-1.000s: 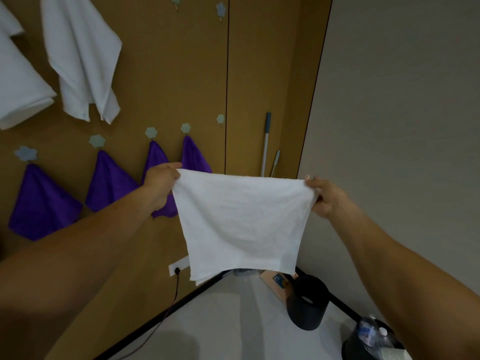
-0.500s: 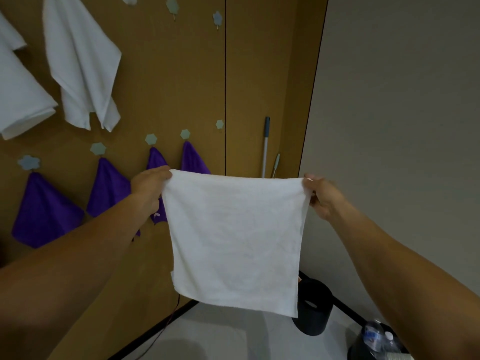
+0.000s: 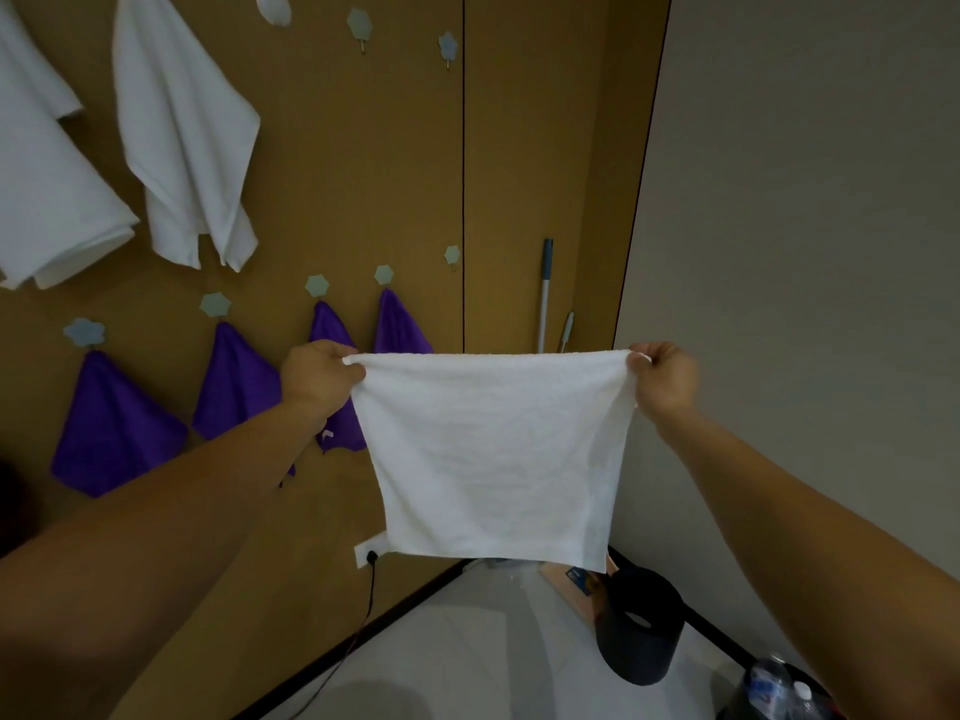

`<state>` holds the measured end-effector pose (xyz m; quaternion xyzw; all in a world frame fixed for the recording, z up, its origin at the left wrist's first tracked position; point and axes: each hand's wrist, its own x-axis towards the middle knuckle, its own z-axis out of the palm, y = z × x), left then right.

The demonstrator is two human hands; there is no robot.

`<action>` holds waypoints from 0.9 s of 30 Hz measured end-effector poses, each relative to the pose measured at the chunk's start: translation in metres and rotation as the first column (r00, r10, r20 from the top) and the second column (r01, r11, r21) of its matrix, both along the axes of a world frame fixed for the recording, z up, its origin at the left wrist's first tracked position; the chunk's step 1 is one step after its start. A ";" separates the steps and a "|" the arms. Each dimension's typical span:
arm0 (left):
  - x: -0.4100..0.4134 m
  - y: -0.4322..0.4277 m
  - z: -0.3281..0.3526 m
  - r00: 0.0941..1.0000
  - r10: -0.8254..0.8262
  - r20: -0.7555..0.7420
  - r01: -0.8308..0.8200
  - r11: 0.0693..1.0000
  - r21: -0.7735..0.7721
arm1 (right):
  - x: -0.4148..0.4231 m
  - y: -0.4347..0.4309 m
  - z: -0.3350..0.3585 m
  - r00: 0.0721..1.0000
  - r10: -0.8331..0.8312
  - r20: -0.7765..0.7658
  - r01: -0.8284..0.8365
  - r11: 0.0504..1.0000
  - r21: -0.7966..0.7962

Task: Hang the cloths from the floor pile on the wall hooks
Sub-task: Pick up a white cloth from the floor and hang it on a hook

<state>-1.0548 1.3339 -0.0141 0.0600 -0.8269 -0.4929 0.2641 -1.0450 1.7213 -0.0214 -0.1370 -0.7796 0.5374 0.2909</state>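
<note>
one white cloth point(image 3: 493, 459), in hand: spread flat, hanging in the air before the wood wall point(image 3: 363, 174), towards its right edge. left hand point(image 3: 319, 379) pinches the top left corner; right hand point(image 3: 665, 379) pinches the top right corner. handling, as i judge it: light, soft, limp terry, sagging wherever unsupported, not slippery. best hold: one top corner, or the top hem bunched. nearest free hook point(image 3: 452, 254) sits above the cloth's top edge, right of four purple cloths point(image 3: 117, 428).
</note>
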 end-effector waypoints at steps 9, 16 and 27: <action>0.004 0.013 0.011 0.980 0.097 -0.174 -0.147 0.942 -0.301 | -0.004 -0.001 0.009 0.989 -0.001 -0.146 -0.024 0.985 -0.169; 0.003 0.008 -0.023 0.988 -0.052 0.147 0.128 0.807 -0.576 | -0.003 0.010 -0.032 0.968 0.170 0.183 -0.222 0.922 0.316; -0.006 0.061 0.016 0.998 0.036 -0.059 -0.019 0.964 0.266 | -0.025 0.012 0.002 0.972 0.232 0.047 -0.209 0.934 -0.289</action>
